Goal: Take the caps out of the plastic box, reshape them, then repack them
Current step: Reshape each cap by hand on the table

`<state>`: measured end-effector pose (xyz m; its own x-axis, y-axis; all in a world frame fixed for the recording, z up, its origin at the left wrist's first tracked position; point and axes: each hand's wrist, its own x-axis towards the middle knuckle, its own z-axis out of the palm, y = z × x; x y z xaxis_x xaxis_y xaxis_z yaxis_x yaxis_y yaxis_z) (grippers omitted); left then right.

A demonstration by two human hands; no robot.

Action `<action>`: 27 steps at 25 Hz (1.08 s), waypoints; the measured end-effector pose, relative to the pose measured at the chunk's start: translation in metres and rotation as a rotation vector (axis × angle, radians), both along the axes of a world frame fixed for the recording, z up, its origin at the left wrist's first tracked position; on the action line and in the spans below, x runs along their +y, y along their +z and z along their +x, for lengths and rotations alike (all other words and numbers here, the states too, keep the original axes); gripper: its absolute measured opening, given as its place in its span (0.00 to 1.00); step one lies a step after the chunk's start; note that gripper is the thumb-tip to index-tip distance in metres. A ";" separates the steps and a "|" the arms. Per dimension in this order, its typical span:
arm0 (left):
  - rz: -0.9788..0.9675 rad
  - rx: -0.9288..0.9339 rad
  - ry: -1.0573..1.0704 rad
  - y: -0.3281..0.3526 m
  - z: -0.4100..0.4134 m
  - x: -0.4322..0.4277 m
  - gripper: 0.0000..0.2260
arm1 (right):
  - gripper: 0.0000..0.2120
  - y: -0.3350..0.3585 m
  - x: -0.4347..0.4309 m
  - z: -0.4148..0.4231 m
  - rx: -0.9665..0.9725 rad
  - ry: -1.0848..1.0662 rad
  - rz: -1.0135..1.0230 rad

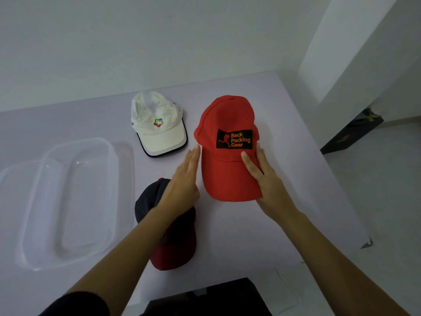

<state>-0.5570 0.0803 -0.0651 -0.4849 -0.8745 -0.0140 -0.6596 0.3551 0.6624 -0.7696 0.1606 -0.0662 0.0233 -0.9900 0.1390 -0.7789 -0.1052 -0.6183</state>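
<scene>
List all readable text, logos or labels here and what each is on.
"Back Packing Gear": orange on the black patch on the red cap front.
White cap: multicolour logo, no words.
Navy-and-red cap: nothing legible, partly under the arm.
Plastic box: no label seen.

On my worktop point(250, 236) the plastic box point(37, 201) sits at the left. The far cap point(157, 126) lies behind centre, right of the box. The right cap point(225, 156) lies near it, further right. The near cap point(168, 236) lies before the far cap, under my left forearm. My left hand point(184, 176) is just left of the right cap's brim. My right hand point(262, 176) holds the brim's right edge, thumb on top.
</scene>
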 end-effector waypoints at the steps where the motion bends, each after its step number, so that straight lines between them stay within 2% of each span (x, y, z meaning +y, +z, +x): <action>1: -0.008 0.050 0.063 0.007 0.003 -0.011 0.39 | 0.44 -0.004 -0.001 -0.004 0.079 0.026 -0.010; 3: -0.040 0.224 0.181 0.031 -0.001 -0.032 0.33 | 0.47 -0.003 0.000 -0.003 0.194 0.085 -0.054; 5: 0.002 0.333 0.141 0.060 -0.009 -0.048 0.25 | 0.48 -0.004 0.002 -0.001 0.258 0.128 -0.154; 8: 0.229 0.274 -0.010 0.085 -0.018 -0.062 0.21 | 0.45 -0.007 0.004 0.003 0.291 0.149 -0.229; 10: 0.289 0.243 -0.053 0.087 -0.019 -0.064 0.10 | 0.40 -0.010 0.005 0.004 0.291 0.146 -0.237; 14: 0.274 0.247 -0.049 0.088 -0.021 -0.064 0.13 | 0.54 -0.017 0.006 -0.007 0.307 0.050 -0.144; 15: 0.262 0.220 -0.072 0.088 -0.022 -0.063 0.13 | 0.51 -0.014 0.005 -0.010 0.193 -0.035 -0.100; 17: 0.250 0.149 -0.143 0.088 -0.028 -0.060 0.13 | 0.34 -0.002 0.001 -0.010 -0.232 -0.210 -0.050; 19: 0.249 0.114 -0.202 0.087 -0.036 -0.055 0.13 | 0.25 0.013 -0.006 -0.002 -0.545 -0.248 -0.009; 22: 0.309 0.189 -0.180 0.084 -0.050 -0.047 0.13 | 0.22 0.022 -0.013 0.014 -0.708 -0.239 0.117; 26: 0.265 0.225 -0.045 0.076 -0.052 -0.037 0.13 | 0.24 0.019 -0.014 0.019 -0.859 -0.390 0.115; 27: 0.255 0.201 0.034 0.072 -0.049 -0.036 0.17 | 0.24 0.017 -0.012 0.018 -0.881 -0.400 0.092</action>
